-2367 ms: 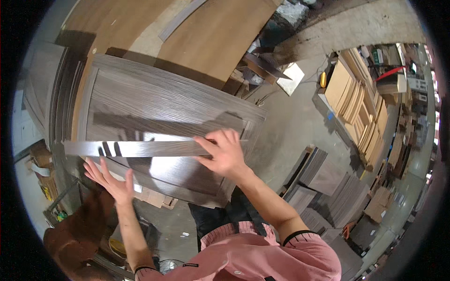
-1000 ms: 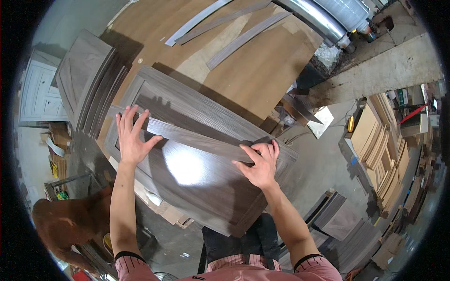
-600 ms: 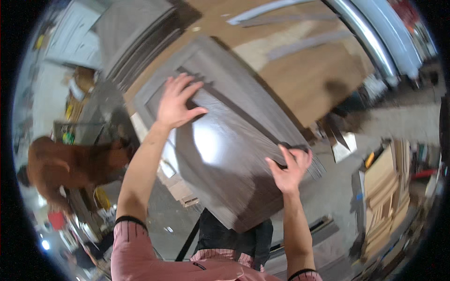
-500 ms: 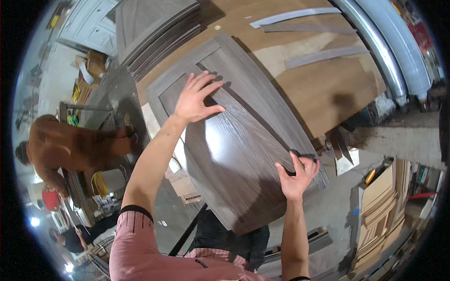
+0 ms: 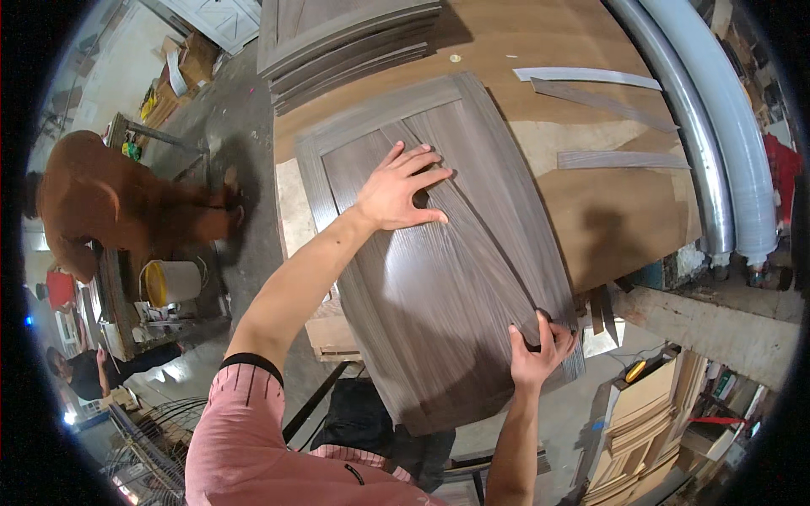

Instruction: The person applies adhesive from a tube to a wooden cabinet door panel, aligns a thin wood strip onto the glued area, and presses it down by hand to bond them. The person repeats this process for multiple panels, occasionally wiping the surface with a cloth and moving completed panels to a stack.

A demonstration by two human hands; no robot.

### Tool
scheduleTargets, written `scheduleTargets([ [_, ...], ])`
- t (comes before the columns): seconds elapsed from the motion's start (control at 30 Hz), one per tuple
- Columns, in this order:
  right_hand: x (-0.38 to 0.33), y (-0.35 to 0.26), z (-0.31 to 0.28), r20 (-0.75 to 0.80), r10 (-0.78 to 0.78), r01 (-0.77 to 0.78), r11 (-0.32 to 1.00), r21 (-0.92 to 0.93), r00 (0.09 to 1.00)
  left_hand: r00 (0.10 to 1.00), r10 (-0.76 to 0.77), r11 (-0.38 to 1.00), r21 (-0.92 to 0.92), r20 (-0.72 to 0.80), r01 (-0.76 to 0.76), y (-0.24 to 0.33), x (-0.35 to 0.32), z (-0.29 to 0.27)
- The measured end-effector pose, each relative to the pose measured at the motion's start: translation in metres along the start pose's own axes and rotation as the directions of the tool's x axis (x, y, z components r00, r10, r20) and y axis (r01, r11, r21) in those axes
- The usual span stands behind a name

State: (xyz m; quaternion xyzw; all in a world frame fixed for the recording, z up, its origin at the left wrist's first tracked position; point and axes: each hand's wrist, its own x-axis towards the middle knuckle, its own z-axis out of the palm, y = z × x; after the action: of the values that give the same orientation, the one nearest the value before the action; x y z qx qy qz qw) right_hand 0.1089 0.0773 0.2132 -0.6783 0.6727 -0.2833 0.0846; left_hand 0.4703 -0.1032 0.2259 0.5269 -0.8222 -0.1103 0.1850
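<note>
A grey wood-grain door panel (image 5: 439, 278) lies on a brown workbench (image 5: 591, 211), its near end hanging over the bench edge. A loose grey strip crosses the panel diagonally. My left hand (image 5: 396, 187) lies flat on the panel's upper middle, fingers spread over the strip. My right hand (image 5: 538, 354) presses on the panel's near right edge, fingers curled on the strip's lower end.
A stack of grey panels (image 5: 337, 38) lies at the bench's far left. Loose grey strips (image 5: 607, 93) lie to the right, beside a large metal pipe (image 5: 717, 143). A person in brown (image 5: 110, 202) bends at the left near a yellow bucket (image 5: 169, 282). Wooden frames (image 5: 650, 422) stand lower right.
My view has swung so the panel now runs lengthways away from me. My left hand has slid toward the panel's middle; my right hand has moved down to its near right edge.
</note>
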Motion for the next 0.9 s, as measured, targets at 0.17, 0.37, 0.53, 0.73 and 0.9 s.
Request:
scheduleTargets([
  [0.17,-0.001,0.002,0.004,0.06,0.056,-0.052,0.997,-0.06,0.997,1.0,0.0,1.0,-0.005,-0.007,0.0,-0.005,-0.002,0.006],
  [0.37,-0.003,0.005,0.004,0.058,0.048,-0.044,0.996,-0.073,0.997,0.999,0.021,1.0,-0.003,-0.043,-0.021,-0.008,-0.003,0.013],
  [0.53,-0.005,0.006,0.005,0.064,0.052,-0.047,0.996,-0.078,0.997,1.0,0.006,1.0,-0.012,-0.028,-0.006,-0.009,-0.009,0.011],
  [0.73,-0.004,0.005,0.004,0.086,0.076,-0.067,0.992,-0.103,0.993,1.0,-0.021,1.0,-0.019,-0.003,0.021,-0.007,-0.005,0.01],
  [0.9,-0.003,0.004,0.0,0.123,0.069,-0.052,0.989,-0.137,0.99,0.997,-0.05,0.999,0.005,0.064,0.049,-0.006,-0.006,0.009],
])
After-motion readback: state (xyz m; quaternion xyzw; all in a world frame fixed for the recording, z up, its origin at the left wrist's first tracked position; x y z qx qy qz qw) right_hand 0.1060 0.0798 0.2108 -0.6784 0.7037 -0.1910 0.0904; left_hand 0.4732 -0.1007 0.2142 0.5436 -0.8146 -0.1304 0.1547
